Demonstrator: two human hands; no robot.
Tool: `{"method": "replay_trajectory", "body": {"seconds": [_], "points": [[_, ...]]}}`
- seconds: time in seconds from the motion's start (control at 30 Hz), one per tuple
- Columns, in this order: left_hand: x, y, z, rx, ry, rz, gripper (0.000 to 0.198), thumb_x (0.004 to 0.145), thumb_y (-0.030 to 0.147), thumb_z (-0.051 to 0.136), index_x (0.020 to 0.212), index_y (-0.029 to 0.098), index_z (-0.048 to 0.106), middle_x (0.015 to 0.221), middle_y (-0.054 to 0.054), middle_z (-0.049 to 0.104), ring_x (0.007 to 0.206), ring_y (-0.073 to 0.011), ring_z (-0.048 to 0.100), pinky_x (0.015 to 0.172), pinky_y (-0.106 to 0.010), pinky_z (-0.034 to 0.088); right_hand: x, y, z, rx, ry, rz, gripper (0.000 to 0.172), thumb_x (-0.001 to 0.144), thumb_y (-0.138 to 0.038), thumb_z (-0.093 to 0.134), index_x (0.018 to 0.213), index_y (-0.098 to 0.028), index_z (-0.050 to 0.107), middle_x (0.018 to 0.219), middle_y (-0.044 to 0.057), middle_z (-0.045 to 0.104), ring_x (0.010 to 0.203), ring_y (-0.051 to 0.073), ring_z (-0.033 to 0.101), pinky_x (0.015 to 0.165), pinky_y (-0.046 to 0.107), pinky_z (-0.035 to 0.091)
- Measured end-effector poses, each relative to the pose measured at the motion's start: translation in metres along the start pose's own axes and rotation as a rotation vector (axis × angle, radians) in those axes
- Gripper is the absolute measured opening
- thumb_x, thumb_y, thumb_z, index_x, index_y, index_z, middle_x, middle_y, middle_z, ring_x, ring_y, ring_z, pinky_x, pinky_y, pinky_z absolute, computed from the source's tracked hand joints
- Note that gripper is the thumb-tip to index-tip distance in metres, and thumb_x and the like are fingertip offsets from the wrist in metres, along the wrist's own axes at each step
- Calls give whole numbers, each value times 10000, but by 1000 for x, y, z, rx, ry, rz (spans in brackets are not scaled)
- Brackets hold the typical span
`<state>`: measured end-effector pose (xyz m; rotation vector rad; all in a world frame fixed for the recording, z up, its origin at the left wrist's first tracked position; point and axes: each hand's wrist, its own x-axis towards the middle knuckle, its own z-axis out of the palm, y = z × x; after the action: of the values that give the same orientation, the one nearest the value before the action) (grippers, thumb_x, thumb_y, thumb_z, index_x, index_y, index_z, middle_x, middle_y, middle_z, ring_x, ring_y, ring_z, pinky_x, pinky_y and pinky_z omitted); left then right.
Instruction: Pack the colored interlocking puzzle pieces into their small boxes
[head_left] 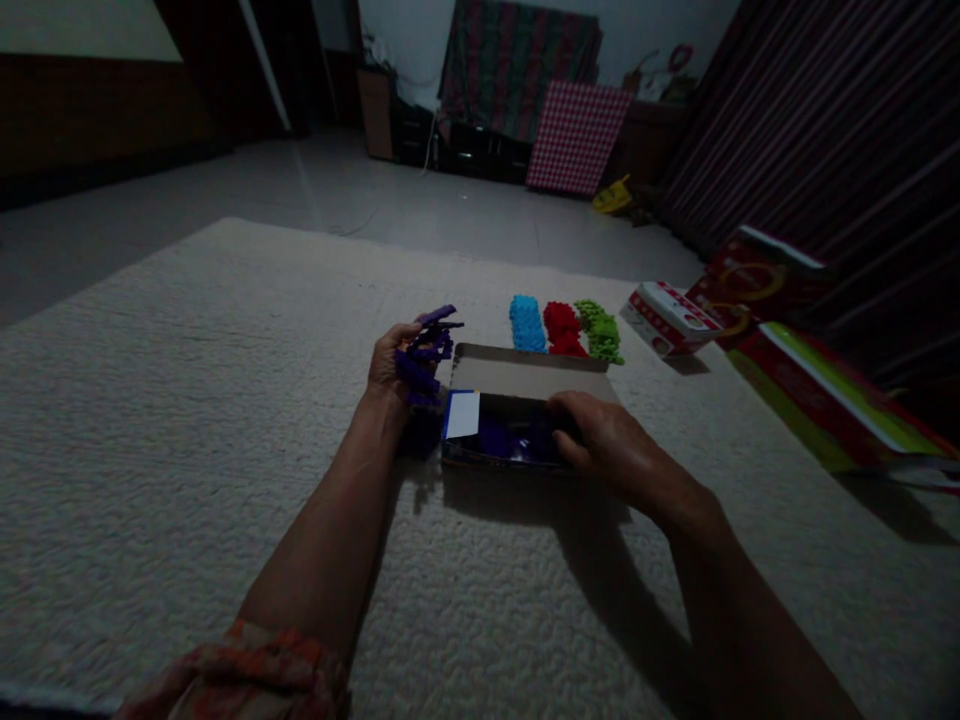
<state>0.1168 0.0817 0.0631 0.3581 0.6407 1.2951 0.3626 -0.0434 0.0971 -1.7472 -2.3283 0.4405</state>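
A bunch of purple plastic pieces (420, 368) is held in my left hand (391, 362), with its fingers wrapped round them and the pieces poking out to the right. To the right of that hand, an open cardboard box (531, 372) lies on the pale mat, its lid flap raised at the back. A white and blue end flap (463, 414) stands up at the box's left end. Dark purple content (501, 438) shows inside. My right hand (604, 432) grips the box's right end, thumb and forefinger closed over its side; the other fingertips are hidden.
Behind the box lie blue (528, 323), red (564, 328) and green (600, 330) clusters of pieces. A red and white box (670, 318) and larger red and green cartons (840, 400) stand at the right. The quilted mat (187, 420) spreads under everything.
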Motion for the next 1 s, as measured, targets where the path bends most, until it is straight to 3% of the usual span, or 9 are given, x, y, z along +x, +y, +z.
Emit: {"method": "replay_trajectory", "body": {"seconds": [0.13,0.4,0.67,0.77,0.87,1.0], "points": [[-1,1,1,-23,-12,-18,415,702,119,540,1098,93,658,580,1,627,342,-59,449,333,-150,379,1,0,2,-114,30,34,219,841,-119,560,1043,-137,643,1023,121,659,938,232,629,840,330,468],[-3,9,1,-37,-104,13,264,725,166,556,969,128,650,613,-8,642,389,-72,505,347,-155,403,3,-5,5,-235,71,57,200,856,-109,564,986,-178,700,990,98,621,888,211,612,751,290,448],[-5,4,-1,37,-56,47,188,715,188,577,880,130,645,656,-46,675,432,-95,555,361,-168,431,-6,10,-6,-43,185,-48,194,842,-108,564,945,-182,712,890,65,657,826,186,632,782,309,482],[-10,7,8,69,-81,6,256,696,158,578,933,131,669,611,-22,648,412,-89,528,352,-165,410,-7,7,-10,86,271,-85,188,860,-160,556,986,-183,693,935,80,686,864,200,652,812,345,516],[-20,8,22,115,-126,-13,373,667,121,578,1024,120,684,616,-10,645,414,-82,511,374,-170,407,-1,-4,-5,402,418,-44,307,887,-308,584,1169,-193,620,1159,113,666,929,211,667,786,362,565],[-33,4,33,215,-142,15,400,647,133,614,1039,116,691,766,-52,709,570,-133,618,486,-214,490,24,-24,4,854,366,52,520,946,-540,465,1343,-204,476,1349,154,574,1070,233,654,764,351,601]]}}
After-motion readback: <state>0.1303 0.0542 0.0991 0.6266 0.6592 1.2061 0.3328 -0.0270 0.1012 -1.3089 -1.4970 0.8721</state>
